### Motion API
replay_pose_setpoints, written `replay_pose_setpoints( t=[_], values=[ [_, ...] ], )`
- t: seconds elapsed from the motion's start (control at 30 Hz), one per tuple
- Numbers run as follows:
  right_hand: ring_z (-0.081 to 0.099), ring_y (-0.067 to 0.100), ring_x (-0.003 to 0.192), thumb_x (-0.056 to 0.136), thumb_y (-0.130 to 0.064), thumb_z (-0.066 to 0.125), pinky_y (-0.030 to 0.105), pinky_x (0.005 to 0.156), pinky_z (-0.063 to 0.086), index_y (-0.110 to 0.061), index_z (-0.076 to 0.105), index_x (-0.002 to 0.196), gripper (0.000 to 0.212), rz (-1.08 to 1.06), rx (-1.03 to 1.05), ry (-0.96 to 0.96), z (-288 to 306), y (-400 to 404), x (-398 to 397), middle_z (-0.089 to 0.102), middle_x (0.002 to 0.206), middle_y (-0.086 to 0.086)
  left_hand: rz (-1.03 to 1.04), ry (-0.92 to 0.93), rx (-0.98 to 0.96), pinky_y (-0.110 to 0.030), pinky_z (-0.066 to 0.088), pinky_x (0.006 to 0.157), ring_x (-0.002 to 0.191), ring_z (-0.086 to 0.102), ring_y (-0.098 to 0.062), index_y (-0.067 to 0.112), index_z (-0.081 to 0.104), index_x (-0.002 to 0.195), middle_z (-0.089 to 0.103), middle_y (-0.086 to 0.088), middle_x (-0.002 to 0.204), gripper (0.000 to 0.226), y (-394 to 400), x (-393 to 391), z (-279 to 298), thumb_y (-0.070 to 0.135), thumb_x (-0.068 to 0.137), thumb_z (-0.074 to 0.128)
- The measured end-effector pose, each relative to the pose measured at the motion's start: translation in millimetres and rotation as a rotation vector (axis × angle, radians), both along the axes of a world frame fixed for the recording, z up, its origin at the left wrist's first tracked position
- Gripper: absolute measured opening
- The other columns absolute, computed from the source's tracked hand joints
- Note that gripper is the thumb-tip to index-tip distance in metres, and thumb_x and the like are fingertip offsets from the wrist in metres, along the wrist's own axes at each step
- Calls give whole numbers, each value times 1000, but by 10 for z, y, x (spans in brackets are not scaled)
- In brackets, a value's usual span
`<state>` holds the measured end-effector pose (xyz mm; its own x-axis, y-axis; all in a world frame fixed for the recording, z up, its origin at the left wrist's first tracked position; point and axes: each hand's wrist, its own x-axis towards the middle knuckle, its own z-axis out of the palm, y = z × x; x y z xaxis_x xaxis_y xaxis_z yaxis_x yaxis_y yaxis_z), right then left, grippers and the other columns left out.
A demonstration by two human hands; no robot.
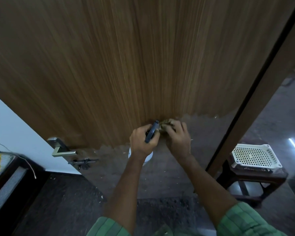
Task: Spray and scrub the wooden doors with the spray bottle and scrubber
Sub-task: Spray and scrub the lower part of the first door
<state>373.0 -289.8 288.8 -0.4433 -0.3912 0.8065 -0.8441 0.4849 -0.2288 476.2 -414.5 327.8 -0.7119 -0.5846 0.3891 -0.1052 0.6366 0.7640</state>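
A brown wood-grain door [126, 57] fills the upper view; its lower part looks grey and worn. My left hand [143, 142] grips the dark trigger head of the spray bottle [152, 132], whose white body [147, 157] shows below my wrist. The nozzle points at the door. Right beside it, my right hand [178, 137] holds a brownish scrubber [168, 124] against the door surface. Most of the scrubber is hidden under my fingers. The two hands almost touch.
A metal lever handle [61, 149] and a dark latch bolt [83, 163] sit on the door's left edge. A dark door frame [255, 99] runs along the right. A white perforated basket [255, 155] rests on a dark wooden stool [252, 181]. Furniture stands at far left.
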Motion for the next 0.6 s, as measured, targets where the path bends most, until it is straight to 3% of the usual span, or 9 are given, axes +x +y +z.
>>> replay_pose_setpoints(
  t=[0.1,0.3,0.37,0.5,0.6],
  values=[
    [54,27,90,92,1,68,26,75,47,-13,79,105,22,-90,-207,105,317,-39,-89,64,106,11,-1,8,-4,-26,27,50,46,43,-16,27,41,58,46,7,50,37,65,-72,-2,30,88,63],
    [52,26,90,71,9,75,34,52,49,-14,72,98,35,10,274,-94,-526,380,-102,55,105,2,-35,39,-22,-25,29,51,45,44,-14,32,42,59,47,9,51,39,155,-166,-34,29,90,64],
    [53,26,92,73,10,71,33,57,52,-11,73,100,34,10,206,-95,-365,417,-144,58,107,5,-28,48,-21,-26,30,51,45,43,-15,32,41,59,46,9,51,39,165,-176,-42,27,90,65],
    [59,27,94,95,0,67,26,76,50,-10,78,103,17,-83,-118,75,163,326,-239,66,108,13,-21,34,-16,-27,27,49,44,41,-18,21,41,61,42,4,49,37,205,-216,-85,26,90,64],
    [56,30,96,97,-1,60,30,75,52,-9,76,101,19,-50,-52,64,-37,334,-261,67,111,12,-28,23,-20,-26,27,48,44,42,-17,23,40,60,42,5,49,38,264,-223,-109,25,89,65]
  ],
)
